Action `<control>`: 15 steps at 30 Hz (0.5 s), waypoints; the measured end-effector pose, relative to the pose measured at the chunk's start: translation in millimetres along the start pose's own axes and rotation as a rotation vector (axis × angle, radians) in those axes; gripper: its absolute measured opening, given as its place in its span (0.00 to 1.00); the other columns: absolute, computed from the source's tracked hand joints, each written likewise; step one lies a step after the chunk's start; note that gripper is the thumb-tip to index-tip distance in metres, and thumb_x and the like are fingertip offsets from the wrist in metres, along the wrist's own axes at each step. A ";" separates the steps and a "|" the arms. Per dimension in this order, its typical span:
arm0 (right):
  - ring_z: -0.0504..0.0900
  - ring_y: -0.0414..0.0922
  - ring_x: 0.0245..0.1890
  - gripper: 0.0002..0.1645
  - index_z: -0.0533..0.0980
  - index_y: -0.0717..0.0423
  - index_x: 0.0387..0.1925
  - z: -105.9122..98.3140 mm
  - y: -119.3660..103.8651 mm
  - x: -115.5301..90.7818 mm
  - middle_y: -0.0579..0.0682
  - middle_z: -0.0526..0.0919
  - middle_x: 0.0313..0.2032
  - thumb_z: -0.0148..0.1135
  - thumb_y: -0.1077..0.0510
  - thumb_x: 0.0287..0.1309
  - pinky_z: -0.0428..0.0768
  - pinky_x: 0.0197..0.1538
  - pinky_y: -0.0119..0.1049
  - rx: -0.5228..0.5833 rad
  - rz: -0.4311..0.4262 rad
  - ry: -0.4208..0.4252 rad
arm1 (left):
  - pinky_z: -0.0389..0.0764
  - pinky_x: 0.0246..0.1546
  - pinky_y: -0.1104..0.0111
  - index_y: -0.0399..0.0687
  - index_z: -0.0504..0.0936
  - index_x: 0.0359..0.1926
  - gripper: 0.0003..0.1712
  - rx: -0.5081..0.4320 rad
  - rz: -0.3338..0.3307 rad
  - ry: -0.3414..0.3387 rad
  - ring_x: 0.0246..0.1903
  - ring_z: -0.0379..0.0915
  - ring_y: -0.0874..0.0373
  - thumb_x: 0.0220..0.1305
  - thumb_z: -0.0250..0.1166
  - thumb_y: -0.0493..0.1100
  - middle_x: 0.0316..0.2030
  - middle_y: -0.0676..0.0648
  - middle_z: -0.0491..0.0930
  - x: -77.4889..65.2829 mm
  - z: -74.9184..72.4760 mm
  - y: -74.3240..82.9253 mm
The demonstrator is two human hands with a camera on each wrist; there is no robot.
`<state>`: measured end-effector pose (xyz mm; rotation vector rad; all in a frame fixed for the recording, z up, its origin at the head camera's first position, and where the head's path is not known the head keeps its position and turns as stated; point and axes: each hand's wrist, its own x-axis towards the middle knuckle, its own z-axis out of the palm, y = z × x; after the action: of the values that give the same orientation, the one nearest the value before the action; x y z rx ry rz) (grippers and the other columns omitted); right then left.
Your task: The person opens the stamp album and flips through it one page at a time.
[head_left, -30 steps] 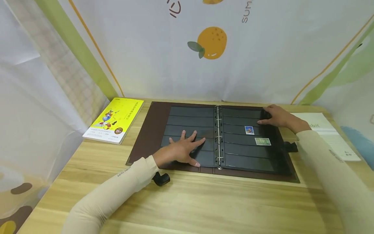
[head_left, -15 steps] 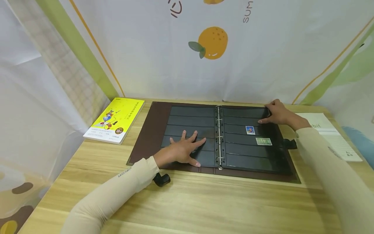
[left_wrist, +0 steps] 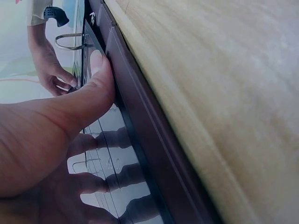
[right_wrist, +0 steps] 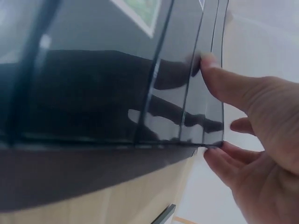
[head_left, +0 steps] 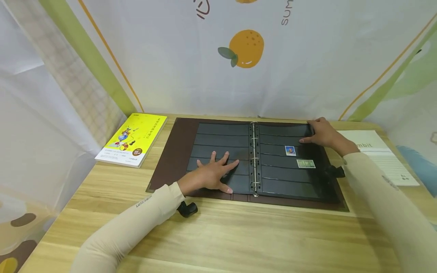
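Note:
An opened ring-bound stamp album (head_left: pixel 167 159) with a brown cover lies on the table. My left hand (head_left: pixel 212 175) rests on its left black page (head_left: pixel 223 130), fingers spread wide. The left wrist view shows the thumb (left_wrist: pixel 96 63) near the page's bottom edge. At the far right corner of the right black page (head_left: pixel 285 185), my right hand (head_left: pixel 326 133) pinches the page edge. Its thumb (right_wrist: pixel 211 63) lies on top, while other fingers curl at the edge. A blue stamp (head_left: pixel 290 151) and a green stamp (head_left: pixel 306 163) sit in that page's strips.
Left of the album lies a yellow book (head_left: pixel 134 138). A white notepad (head_left: pixel 392 163) is on the right, partly behind the right forearm. Metal rings (head_left: pixel 254 161) stand along the album's middle. A printed curtain (head_left: pixel 191 76) hangs behind the table.
My right hand has shifted slightly at the page corner, its fingers drawing in around the edge. The left hand stays in place on the left page.

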<state>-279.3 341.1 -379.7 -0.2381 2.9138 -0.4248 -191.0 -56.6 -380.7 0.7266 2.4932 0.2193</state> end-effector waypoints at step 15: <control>0.56 0.77 0.66 0.51 0.47 0.78 0.74 11.2 -0.6 -13.1 0.85 0.54 0.66 0.66 0.61 0.64 0.61 0.66 0.71 0.052 -0.040 0.172 | 0.39 0.64 0.21 0.71 0.43 0.81 0.57 0.015 -0.003 -0.004 0.78 0.22 0.32 0.60 0.69 0.63 0.82 0.47 0.30 1.3 0.6 -0.2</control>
<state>-264.2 340.0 -387.9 -0.2650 3.0651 -0.5524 -191.7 -56.2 -381.8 0.7289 2.4944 0.1988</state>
